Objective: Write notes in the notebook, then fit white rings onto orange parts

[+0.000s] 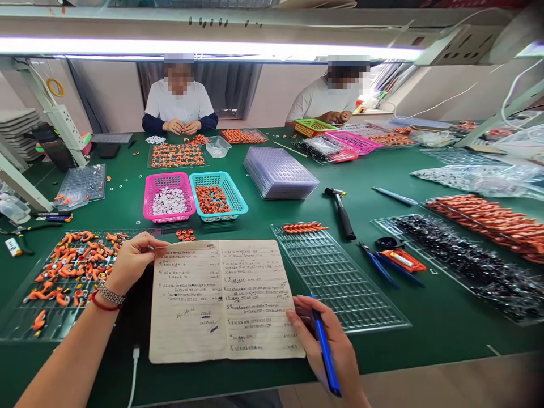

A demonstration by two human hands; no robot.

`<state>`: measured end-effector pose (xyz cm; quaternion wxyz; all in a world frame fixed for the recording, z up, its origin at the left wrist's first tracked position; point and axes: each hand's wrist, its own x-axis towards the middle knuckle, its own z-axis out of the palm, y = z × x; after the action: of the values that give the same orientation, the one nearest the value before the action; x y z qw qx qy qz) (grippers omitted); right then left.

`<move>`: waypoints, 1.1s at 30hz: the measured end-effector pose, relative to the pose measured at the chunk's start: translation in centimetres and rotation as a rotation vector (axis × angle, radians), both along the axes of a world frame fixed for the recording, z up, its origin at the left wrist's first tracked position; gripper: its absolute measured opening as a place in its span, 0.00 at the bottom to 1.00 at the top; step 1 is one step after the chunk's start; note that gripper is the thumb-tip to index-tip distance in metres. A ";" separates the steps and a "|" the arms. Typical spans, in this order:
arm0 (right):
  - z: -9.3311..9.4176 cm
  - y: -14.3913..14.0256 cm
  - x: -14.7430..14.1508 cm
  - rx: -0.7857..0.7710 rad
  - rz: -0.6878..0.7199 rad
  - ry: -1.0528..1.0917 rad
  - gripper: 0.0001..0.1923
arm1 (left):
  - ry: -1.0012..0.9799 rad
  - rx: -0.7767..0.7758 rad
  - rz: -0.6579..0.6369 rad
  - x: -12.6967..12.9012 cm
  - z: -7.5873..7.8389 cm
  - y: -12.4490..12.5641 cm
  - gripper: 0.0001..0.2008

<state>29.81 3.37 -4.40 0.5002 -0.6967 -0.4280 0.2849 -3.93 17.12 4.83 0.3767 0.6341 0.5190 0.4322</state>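
Holding a blue pen in a closed grip, the right hand rests at the lower right edge of the open notebook — centre-bottom of the frame. The left hand pins the notebook's upper left corner, fingers curled. A clear grid tray lies just right; bare green table spreads beyond it — open room there.

Blue pen, cream lined notebook, green table, pink basket, seemingly teal basket.
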 end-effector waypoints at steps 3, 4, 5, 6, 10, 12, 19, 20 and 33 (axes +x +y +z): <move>0.1 -0.1 -0.1 0.009 -0.015 0.011 0.23 | -0.010 -0.002 0.003 0.1 0.1 0.0 0.06; 0.0 -0.2 -0.1 0.013 -0.017 0.010 0.23 | -0.014 -0.004 0.004 0.1 0.1 -0.1 0.06; -0.1 -0.2 -0.1 0.017 -0.012 0.004 0.22 | -0.019 -0.005 0.004 0.1 0.1 -0.1 0.06; -0.3 -0.2 0.1 0.020 -0.004 -0.006 0.22 | -0.022 -0.005 0.004 0.1 0.1 -0.1 0.06; -1.1 -0.1 0.6 0.034 0.017 -0.034 0.22 | -0.019 0.003 0.000 0.1 0.0 0.0 0.06; -1.3 -0.2 0.7 0.047 0.014 -0.031 0.21 | -0.013 0.010 -0.005 0.0 0.0 0.0 0.06; -1.3 -0.4 0.8 0.044 0.015 -0.038 0.21 | 0.006 0.031 -0.017 -0.1 0.0 0.1 0.05; -1.3 -0.4 0.8 0.041 0.013 -0.041 0.21 | 0.008 0.033 -0.018 -0.1 0.0 0.1 0.05; -0.8 -0.4 0.5 0.064 -0.006 -0.050 0.19 | 0.021 0.043 -0.018 0.1 0.3 -0.1 0.05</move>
<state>30.33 2.98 -5.17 0.5124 -0.6884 -0.4472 0.2521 -3.80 17.03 5.11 0.3616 0.6511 0.5076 0.4332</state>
